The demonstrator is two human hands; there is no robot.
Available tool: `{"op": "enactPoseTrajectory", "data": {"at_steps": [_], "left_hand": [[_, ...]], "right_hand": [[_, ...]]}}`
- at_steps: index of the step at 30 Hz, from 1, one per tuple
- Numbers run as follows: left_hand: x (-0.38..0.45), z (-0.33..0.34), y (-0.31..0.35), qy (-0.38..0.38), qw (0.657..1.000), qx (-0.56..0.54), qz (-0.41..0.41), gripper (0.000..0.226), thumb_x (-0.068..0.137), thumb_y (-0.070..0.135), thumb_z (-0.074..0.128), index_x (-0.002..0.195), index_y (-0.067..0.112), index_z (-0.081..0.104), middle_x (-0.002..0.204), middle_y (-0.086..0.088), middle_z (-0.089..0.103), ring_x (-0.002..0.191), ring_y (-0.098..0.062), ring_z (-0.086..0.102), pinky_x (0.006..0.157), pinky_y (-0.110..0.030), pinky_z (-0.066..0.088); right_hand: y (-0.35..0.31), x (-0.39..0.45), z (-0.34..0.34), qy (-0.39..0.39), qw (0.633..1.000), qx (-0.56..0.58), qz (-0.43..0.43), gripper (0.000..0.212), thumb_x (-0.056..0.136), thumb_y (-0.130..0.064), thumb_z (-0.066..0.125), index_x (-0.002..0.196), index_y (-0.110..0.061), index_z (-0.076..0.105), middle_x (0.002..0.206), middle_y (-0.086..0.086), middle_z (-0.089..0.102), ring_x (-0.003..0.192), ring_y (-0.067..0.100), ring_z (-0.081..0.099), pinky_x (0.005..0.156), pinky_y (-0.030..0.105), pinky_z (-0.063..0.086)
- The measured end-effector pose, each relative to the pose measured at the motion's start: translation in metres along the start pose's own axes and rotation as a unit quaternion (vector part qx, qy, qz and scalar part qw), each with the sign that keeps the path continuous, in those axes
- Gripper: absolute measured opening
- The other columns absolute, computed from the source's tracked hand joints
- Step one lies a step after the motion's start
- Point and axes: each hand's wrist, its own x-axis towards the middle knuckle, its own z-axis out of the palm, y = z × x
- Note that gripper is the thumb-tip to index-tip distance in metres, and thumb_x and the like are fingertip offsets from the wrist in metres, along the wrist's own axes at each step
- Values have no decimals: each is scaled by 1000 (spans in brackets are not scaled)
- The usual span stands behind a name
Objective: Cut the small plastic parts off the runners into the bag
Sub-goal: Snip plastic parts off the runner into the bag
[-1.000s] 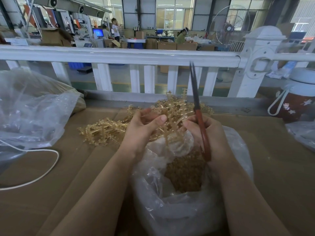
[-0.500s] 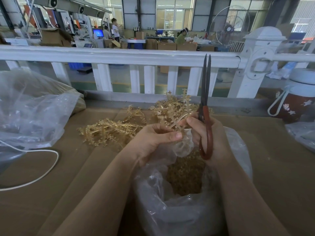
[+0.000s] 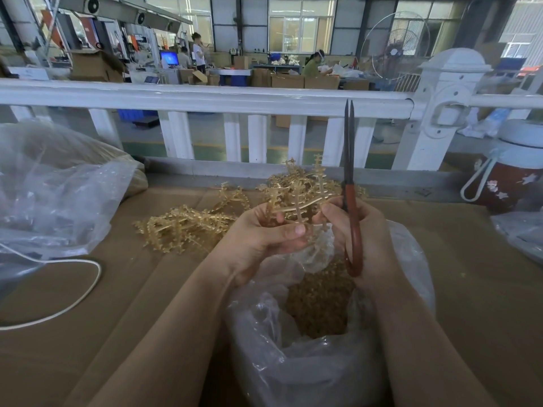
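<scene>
In the centre of the frame the left hand [image 3: 264,233] holds a translucent amber plastic runner with small parts along its branches [image 3: 296,205]; the fingers are curled around its lower end and the thumb lies across the front. The right hand [image 3: 361,233] grips a pair of long scissors with red handles [image 3: 351,201], its fingers wrapped around the handles. The dark blades point straight up toward the upper middle of the frame and stand almost closed, only a narrow gap showing at the tips. The fingertips of the right hand [image 3: 324,211] also touch the right end of the held runner.

Directly below both hands, in the lower centre, stands an open clear plastic bag [image 3: 293,362] with a heap of small amber cut parts [image 3: 320,301] inside it. Behind the hands, in the middle of the frame, a loose pile of amber runners [image 3: 188,227] lies on the brown cardboard-covered desk [image 3: 88,348].

At the left edge lies a large crumpled clear plastic sack [image 3: 53,195], and a white cord [image 3: 73,298] curves over the desk just below it. A white fence railing [image 3: 205,96] crosses the upper part of the frame behind the desk. At the right edge stands a dark red jug with a white lid and star pattern [image 3: 511,177].
</scene>
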Motion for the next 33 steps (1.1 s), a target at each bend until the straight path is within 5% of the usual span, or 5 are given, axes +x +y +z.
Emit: {"op": "enactPoseTrajectory", "data": {"at_steps": [7,14,20,26,33], "left_hand": [[1,0,-1,12,999,-33,22,31,61,-7,74,79,7,53,78,-14,74,75,-22,74,67,-27,59],[5,-4,-3,104,988,-54,100,31,64,-1,77,81,10,54,76,-9,73,72,-21,73,70,-26,59],[6,-8,-3,141,976,-47,159,31,70,0,75,86,10,51,75,-5,69,76,-18,72,81,-31,58],[5,-4,1,153,971,-43,181,29,82,-10,64,99,8,49,88,-17,59,84,-25,66,91,-39,57],[4,-2,0,190,965,14,181,30,88,-13,60,112,2,51,104,-30,58,98,-37,61,96,-48,52]], "right_hand": [[2,2,0,20,999,-32,-6,8,82,-21,78,83,-15,72,79,7,75,76,22,71,85,48,57],[6,1,0,9,979,-199,-51,37,64,-56,87,83,-30,68,79,-16,71,77,3,68,76,31,51],[14,0,-1,-42,940,-326,-90,52,56,-89,65,94,-54,58,88,-33,65,83,-9,62,70,26,46],[19,1,-4,-56,886,-450,-95,69,51,-103,47,93,-49,52,97,-38,57,88,-16,54,62,19,39],[22,1,-4,-46,866,-487,-105,75,49,-104,44,95,-47,52,84,-29,60,79,-13,54,60,17,38]]}}
